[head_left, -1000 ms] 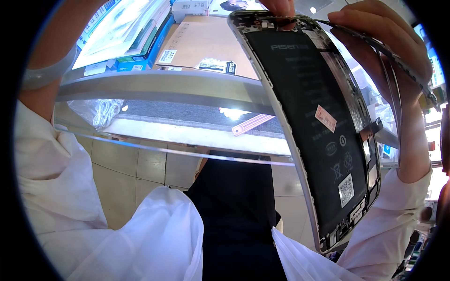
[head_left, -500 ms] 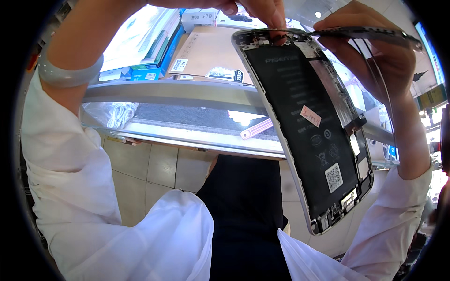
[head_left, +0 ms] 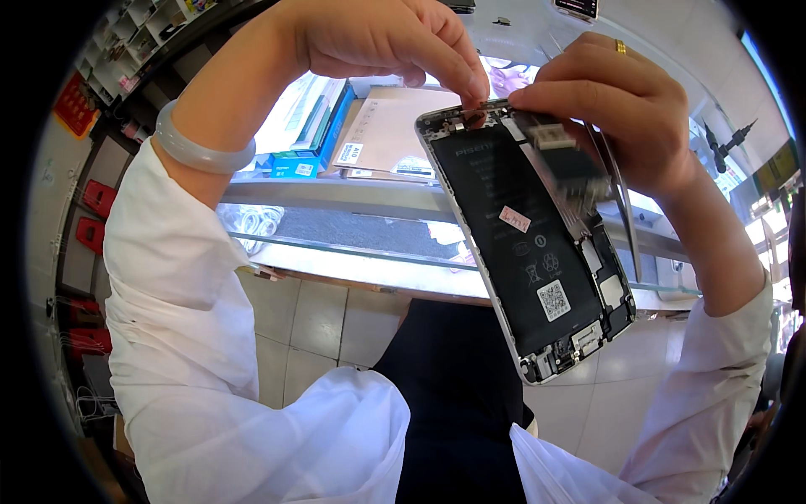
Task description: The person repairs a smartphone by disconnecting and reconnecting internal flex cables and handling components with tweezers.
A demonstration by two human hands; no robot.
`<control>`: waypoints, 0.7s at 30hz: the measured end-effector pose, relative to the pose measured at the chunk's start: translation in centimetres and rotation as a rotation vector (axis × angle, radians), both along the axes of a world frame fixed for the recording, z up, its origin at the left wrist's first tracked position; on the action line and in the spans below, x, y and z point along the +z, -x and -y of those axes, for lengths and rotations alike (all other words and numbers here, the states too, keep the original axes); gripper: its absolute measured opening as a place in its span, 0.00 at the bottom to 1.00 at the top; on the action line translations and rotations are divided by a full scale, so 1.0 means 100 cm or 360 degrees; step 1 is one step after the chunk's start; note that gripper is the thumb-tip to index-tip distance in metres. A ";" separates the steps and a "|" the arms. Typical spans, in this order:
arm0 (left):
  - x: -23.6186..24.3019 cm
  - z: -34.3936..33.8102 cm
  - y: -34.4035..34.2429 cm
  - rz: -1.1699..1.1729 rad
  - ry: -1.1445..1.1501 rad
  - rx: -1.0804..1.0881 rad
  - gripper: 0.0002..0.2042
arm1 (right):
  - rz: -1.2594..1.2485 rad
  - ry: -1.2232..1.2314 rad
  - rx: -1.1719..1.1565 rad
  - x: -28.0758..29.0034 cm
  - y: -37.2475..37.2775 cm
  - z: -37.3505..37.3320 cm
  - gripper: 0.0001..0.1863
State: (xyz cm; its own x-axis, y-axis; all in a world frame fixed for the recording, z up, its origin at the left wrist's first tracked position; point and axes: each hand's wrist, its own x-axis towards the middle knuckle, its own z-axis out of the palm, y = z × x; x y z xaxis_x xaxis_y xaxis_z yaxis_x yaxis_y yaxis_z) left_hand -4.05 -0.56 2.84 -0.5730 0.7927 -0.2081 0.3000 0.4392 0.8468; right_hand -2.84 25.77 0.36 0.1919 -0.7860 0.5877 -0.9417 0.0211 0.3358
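Note:
An opened phone [head_left: 495, 252] hangs upright above the counter's front, its black battery, pale stickers and metal frame facing me. My left hand [head_left: 403, 42] pinches its top edge with thumb and finger. My right hand [head_left: 621, 109] is closed at the phone's upper right, fingertips at the top edge. It holds a blurred dark part with a metal connector [head_left: 567, 160], which lies over the phone's right side, and silver tweezers [head_left: 634, 244], whose ends point downward. My right fingertips partly hide the upper right corner.
Behind, a lit glass counter [head_left: 336, 252] holds papers and blue boxes [head_left: 294, 164], a brown flat package [head_left: 386, 126] and bagged white cable [head_left: 252, 223]. Red items [head_left: 99, 197] sit on racks at far left. Tiled floor [head_left: 319, 311] and my dark-clothed lap [head_left: 453, 395] show below.
The view has widened and shifted. The phone sits lower and smaller in it. The dark part, earlier raised sideways in my right fingers, has swung down over the phone's right side.

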 end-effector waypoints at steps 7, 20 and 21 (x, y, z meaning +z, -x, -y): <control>-0.004 0.000 0.005 -0.0029 -0.0022 -0.0079 0.11 | -0.0168 -0.0040 0.0035 0.000 0.003 0.003 0.13; -0.002 -0.003 0.025 0.0245 0.0140 -0.0253 0.08 | 0.0142 0.0019 0.0307 -0.001 0.020 0.008 0.09; -0.002 -0.002 0.026 0.0256 0.0132 -0.0250 0.08 | 0.0131 0.0018 0.0293 -0.003 0.021 0.008 0.09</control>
State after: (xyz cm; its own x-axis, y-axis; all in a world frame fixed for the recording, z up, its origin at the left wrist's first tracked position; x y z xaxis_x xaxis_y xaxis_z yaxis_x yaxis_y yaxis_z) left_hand -6.66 -0.32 2.60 -0.3980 0.8460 -0.3548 0.2346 0.4678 0.8522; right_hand -4.97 25.00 0.09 0.2827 -0.7352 0.6160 -0.9543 -0.1507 0.2582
